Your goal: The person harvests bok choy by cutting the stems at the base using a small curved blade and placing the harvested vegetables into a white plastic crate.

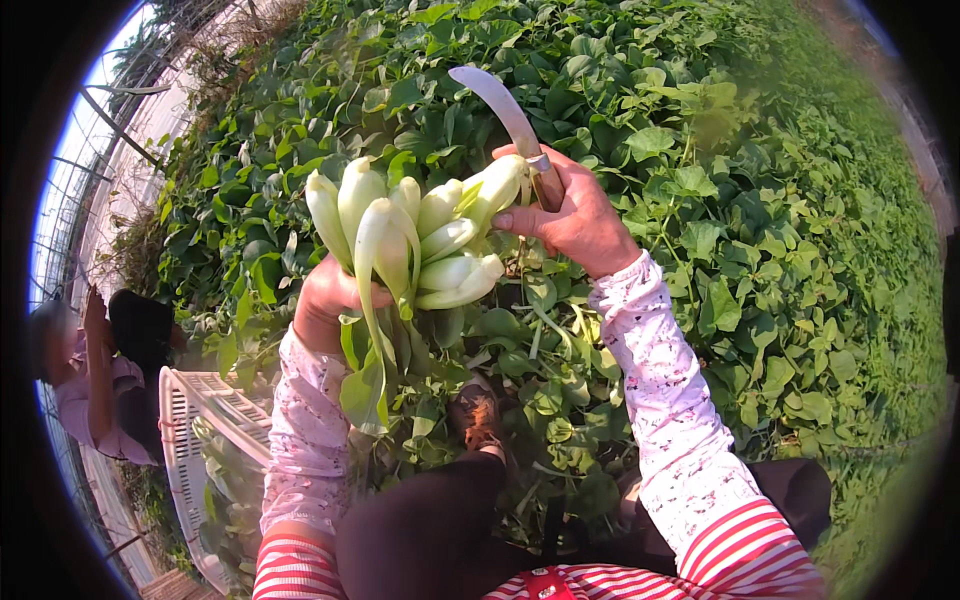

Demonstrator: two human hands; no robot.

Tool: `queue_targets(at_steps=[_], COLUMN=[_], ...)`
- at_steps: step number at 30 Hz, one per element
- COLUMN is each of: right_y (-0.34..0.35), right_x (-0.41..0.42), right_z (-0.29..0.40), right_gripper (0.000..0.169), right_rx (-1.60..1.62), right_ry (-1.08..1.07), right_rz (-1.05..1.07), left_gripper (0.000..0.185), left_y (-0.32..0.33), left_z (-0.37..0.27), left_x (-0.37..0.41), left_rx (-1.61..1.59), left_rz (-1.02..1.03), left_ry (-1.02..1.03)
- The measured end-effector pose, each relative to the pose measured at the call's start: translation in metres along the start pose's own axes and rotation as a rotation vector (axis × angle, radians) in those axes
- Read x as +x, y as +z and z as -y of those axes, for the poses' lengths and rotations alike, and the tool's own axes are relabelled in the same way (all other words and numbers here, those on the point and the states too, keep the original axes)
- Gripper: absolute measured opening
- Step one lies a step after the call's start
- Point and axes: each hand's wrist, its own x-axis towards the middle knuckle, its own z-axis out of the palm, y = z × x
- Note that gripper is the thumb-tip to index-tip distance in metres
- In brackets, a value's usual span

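My left hand (pixel 336 296) is closed around a bunch of bok choy (pixel 394 247), its pale stem bases turned up and its leaves hanging below the fist. A harvesting knife with a curved blade (pixel 504 105) and a wooden handle (pixel 551 186) is gripped in my right hand (pixel 574 214), blade pointing up and to the left. The right thumb and fingertips also touch one bok choy head (pixel 495 187) at the right of the bunch. One loose outer stalk (pixel 366 262) droops down the front of the bunch.
Dense leafy greens (pixel 660 150) cover the ground ahead and to the right. A white plastic crate (pixel 180 442) holding greens stands at my lower left. Beyond it is another person (pixel 105 397). My shoe (pixel 476 414) rests among cut leaves.
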Motion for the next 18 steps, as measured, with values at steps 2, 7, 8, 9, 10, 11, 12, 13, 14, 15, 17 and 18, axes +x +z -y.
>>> queue_targets(at_steps=[2, 7, 8, 9, 10, 11, 12, 13, 14, 15, 17, 18], right_y=[0.006, 0.038, 0.051, 0.062, 0.069, 0.077, 0.079, 0.088, 0.095, 0.103, 0.116, 0.122], right_x=[-0.003, -0.029, -0.033, -0.039, -0.043, -0.048, -0.056, -0.061, -0.065, -0.070, -0.078, -0.081], right_z=[0.034, 0.088, 0.098, 0.106, 0.106, 0.111, 0.113, 0.116, 0.122, 0.127, 0.136, 0.140], right_gripper=[0.054, 0.039, 0.035, 0.032, 0.024, 0.023, 0.021, 0.020, 0.020, 0.020, 0.021, 0.021], right_rx=[-0.228, -0.414, -0.446, -0.481, -0.549, -0.594, -0.648, -0.680, -0.728, -0.733, -0.749, -0.767], right_ry=[-0.101, -0.077, -0.074, -0.067, -0.151, -0.146, -0.128, -0.119, -0.075, -0.061, -0.029, -0.010], right_rz=[-0.023, -0.053, -0.041, -0.032, -0.016, -0.006, 0.000, 0.016, 0.022, 0.060, 0.132, 0.127], left_gripper=[0.058, 0.070, 0.070, 0.070, 0.071, 0.071, 0.071, 0.071, 0.070, 0.069, 0.068, 0.067], left_y=[0.013, 0.054, 0.061, 0.080, 0.093, 0.090, 0.106, 0.118, 0.125, 0.126, 0.128, 0.129], left_z=[-0.015, -0.033, -0.037, -0.046, -0.052, -0.049, -0.049, -0.056, -0.058, -0.056, -0.050, -0.045], left_x=[-0.013, -0.063, -0.078, -0.089, -0.101, -0.110, -0.117, -0.133, -0.145, -0.157, -0.172, -0.177], left_rx=[-0.237, -0.312, -0.417, -0.525, -0.633, -0.583, -0.599, -0.596, -0.597, -0.591, -0.588, -0.586], left_rz=[0.124, -0.170, -0.146, -0.118, -0.088, -0.067, -0.090, -0.130, -0.148, -0.164, -0.189, -0.197], left_ry=[0.121, 0.242, 0.264, 0.285, 0.307, 0.301, 0.318, 0.334, 0.340, 0.350, 0.373, 0.382])
